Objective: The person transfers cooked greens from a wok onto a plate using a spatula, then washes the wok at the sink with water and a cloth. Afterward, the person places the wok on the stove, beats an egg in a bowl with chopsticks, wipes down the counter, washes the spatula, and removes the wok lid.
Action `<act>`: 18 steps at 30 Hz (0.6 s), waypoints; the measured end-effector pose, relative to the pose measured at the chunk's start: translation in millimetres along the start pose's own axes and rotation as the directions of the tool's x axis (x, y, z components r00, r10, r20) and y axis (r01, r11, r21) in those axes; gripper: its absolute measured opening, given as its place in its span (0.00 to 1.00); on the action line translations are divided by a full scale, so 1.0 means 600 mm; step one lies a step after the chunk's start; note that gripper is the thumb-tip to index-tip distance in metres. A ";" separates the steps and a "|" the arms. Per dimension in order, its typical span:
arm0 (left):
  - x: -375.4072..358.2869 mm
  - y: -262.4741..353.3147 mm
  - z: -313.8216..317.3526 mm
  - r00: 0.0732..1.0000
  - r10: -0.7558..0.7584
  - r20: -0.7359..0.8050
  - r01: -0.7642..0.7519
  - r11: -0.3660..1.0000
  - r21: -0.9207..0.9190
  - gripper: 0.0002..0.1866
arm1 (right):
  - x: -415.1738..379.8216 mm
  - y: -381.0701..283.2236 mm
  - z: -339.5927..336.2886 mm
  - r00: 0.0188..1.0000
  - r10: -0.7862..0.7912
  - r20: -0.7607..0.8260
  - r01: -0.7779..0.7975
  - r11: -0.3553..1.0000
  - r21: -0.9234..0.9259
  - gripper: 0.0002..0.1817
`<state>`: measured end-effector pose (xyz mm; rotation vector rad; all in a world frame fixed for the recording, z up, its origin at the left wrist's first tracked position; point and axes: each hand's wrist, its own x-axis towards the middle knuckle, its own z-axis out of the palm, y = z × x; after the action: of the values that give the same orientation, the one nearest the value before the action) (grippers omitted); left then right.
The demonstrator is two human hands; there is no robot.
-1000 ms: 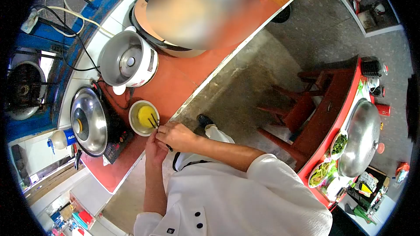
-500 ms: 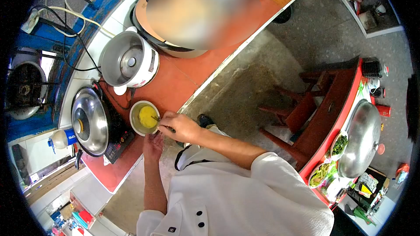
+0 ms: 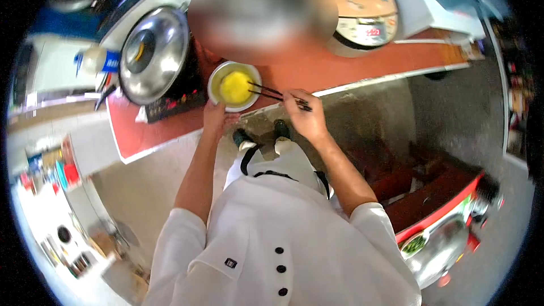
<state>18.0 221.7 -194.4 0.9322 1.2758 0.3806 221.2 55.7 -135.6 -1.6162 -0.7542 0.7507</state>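
My left hand (image 3: 216, 118) grips the near lower side of a small pale bowl (image 3: 216, 83), thumb by the rim, the other fingers partly hidden beneath. Yellow liquid that looks like beaten egg (image 3: 234, 86) lies in the bowl. In my right hand (image 3: 306, 118), to the right of the bowl, is a pair of dark chopsticks (image 3: 265, 88). Their tips are spread a little and reach over the bowl's right rim to the yellow liquid.
A lidded wok (image 3: 154, 54) sits on a black cooktop (image 3: 175, 105) left of the bowl. A rice cooker (image 3: 362, 31) stands on the red counter (image 3: 391, 63). A blurred patch hides part of the counter. Lower right, a red-edged table holds a metal lid (image 3: 439, 252) and greens (image 3: 415, 243).
My view has swung toward the right, bringing the rice cooker's front in. My right hand has drawn back from the bowl, exposing more of the chopsticks. My left hand stays on the bowl.
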 end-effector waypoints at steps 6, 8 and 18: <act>-0.019 0.020 -0.004 0.992 0.094 -0.081 -0.092 0.995 0.024 0.18 | 0.010 0.005 -0.004 0.957 0.290 0.020 -0.269 0.857 0.439 0.13; -0.025 0.026 -0.003 0.990 0.137 -0.025 -0.134 0.987 0.090 0.19 | 0.008 -0.003 0.007 0.951 0.294 0.101 -0.310 0.876 0.370 0.14; -0.027 0.020 -0.009 0.995 0.099 -0.007 -0.098 0.992 0.083 0.19 | 0.001 -0.005 -0.004 0.908 0.380 0.175 -0.417 0.800 0.432 0.12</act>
<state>10.9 219.5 -175.0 1.0678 1.2659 0.4130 223.1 55.1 -132.3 -1.3155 -0.2451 1.2081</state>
